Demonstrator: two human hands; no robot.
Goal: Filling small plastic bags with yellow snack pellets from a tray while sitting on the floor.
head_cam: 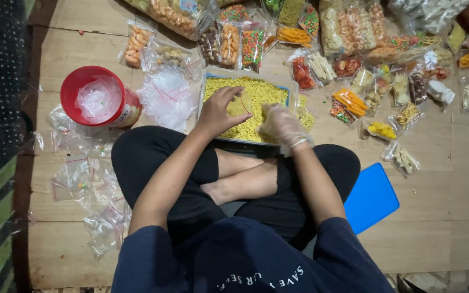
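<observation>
Left hand: the bare left hand point(219, 111) is held over the tray; its fingers are curled and pinch the mouth of a small clear plastic bag point(239, 104), partly filled with yellow snack.
Right hand: the right hand point(283, 124) is covered by a thin clear plastic glove; its fingers are bent together into the yellow snack. Whether something is pinched there cannot be told.
Tray: a rectangular blue-rimmed plastic tray point(286, 90) full of small yellow snack pieces point(259, 92) is placed on the wooden floor point(435, 206), just in front of the crossed legs.
Lid: a flat blue plastic lid point(371, 197) is laid beside the right knee.
Bucket: a round red plastic bucket point(99, 97) with clear bags inside is seen to the left of the tray.
Empty bags: empty clear zip bags point(82, 184) are scattered by the left knee.
Filled packets: many small packets of coloured snacks point(348, 100) are spread beyond and to the right of the tray.
</observation>
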